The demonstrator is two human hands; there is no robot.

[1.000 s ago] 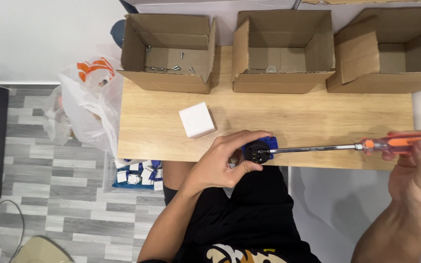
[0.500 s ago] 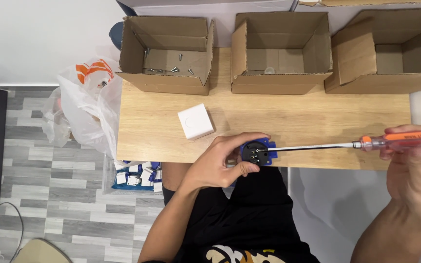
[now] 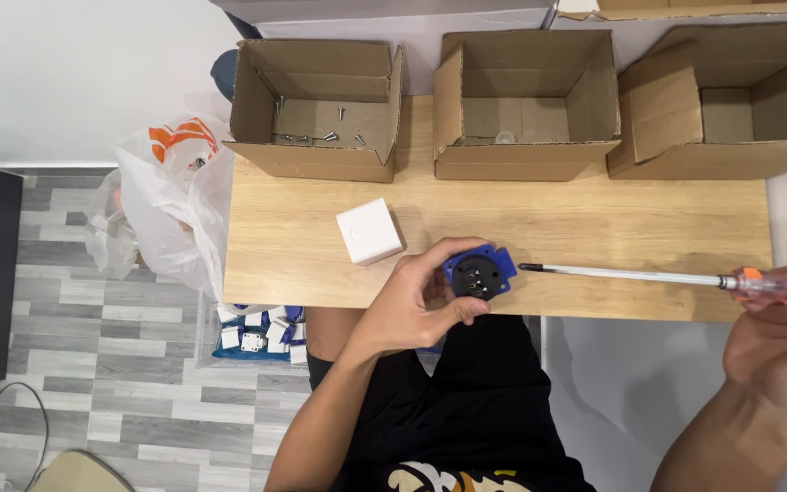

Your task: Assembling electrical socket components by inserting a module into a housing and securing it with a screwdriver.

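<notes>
Head view looks straight down on a light wooden desk (image 3: 594, 228). At its near edge the left hand (image 3: 412, 305) is closed around a small round blue plastic socket insert with a dark face (image 3: 476, 272), holding it face up just above the desk edge. The right hand (image 3: 781, 351), off the desk's right near corner, is wrapped around the clear orange handle of a long screwdriver with a white shaft (image 3: 630, 273), whose tip sits just beside the blue part's right side, apart from it by a hair or barely touching; I cannot tell which.

My judgement: the screw work on the blue part is in hand, and the next move calls for seating the tip squarely in a screw head while the left hand keeps the part from turning.

Along the far edge stand three open brown cardboard boxes: the left box (image 3: 316, 159) holds loose screws, the middle box (image 3: 526, 155) something small and pale, the right box (image 3: 730, 150) shows nothing. A white square plastic cover (image 3: 370, 230) lies near the desk's middle. A white plastic bag with orange print (image 3: 170, 196) hangs off the left edge.
</notes>
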